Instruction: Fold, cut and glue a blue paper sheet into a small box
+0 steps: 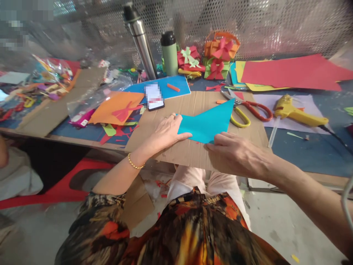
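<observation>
Paper (205,125), blue, pinched by right hand (234,151), left hand (169,129) spread atop (phone screen (154,98) illegible)

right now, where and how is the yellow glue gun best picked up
Probably by mid-handle, with the right hand coming from the near side. The yellow glue gun lies with its handle stretching out to the right, while the clear glue stick juts nearward from its body and the cord leaves the handle's end, so mid-handle avoids both.
</observation>
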`<state>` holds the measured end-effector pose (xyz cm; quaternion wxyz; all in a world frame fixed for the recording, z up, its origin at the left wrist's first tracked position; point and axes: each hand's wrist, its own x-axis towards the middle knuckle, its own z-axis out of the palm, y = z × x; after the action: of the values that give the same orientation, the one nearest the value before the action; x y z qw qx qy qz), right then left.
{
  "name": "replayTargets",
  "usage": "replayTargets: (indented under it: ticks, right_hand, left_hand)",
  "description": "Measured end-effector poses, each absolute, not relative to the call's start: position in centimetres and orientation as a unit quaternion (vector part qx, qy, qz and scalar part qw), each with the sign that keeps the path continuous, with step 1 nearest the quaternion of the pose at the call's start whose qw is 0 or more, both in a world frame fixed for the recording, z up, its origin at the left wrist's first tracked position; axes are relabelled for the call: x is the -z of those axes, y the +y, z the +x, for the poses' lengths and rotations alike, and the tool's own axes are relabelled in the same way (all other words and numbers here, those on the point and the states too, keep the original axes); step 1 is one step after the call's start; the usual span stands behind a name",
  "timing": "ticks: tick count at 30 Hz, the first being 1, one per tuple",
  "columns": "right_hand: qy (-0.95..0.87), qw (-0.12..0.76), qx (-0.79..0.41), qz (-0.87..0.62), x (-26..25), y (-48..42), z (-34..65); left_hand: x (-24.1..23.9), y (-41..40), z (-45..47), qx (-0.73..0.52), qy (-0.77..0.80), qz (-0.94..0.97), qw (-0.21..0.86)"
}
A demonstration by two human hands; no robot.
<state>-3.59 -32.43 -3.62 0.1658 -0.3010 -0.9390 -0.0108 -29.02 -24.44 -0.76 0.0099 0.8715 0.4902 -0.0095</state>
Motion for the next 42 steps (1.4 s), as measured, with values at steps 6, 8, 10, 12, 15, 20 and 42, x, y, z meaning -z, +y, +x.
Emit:
replayTargets:
  ticks: [6, 8, 10, 12, 15, 20, 42]
  right_hand:
    - [-0.934, 0.184, -0.019, -0.306, 3.0, -32.6, -3.1]
    - [-0.935, 0.18, -0.03, -0.303, 2.7, -32.6, -3.3]
    - [-0.935, 0.18, -0.031, -0.304, 2.5, -32.6, -3.3]
    - [-0.934, 0.183, -0.028, -0.306, 2.4, -32.7, -3.4]
    - [-0.932, 0.191, -0.022, -0.306, 2.3, -32.9, -3.5]
    - [-0.926, 0.212, 0.011, -0.311, 2.7, -33.0, -3.8]
    - [-0.925, 0.192, 0.024, -0.326, 3.7, -32.9, -3.3]
  left_hand:
    - [0.1, -26.3, -27.3, 0.032, 0.486, 0.873, -0.017]
    - [0.4, -26.5, -27.2, 0.016, 0.477, 0.879, 0.027]
    - [0.8, -26.2, -27.5, -0.008, 0.468, 0.881, 0.073]
    - [1.2, -25.7, -28.1, -0.032, 0.456, 0.883, 0.104]
    - [1.5, -24.8, -29.1, -0.05, 0.448, 0.879, 0.152]
    - [1.2, -23.4, -30.7, -0.038, 0.464, 0.86, 0.21]
    - [-1.9, -21.0, -34.9, 0.035, 0.594, 0.794, 0.127]
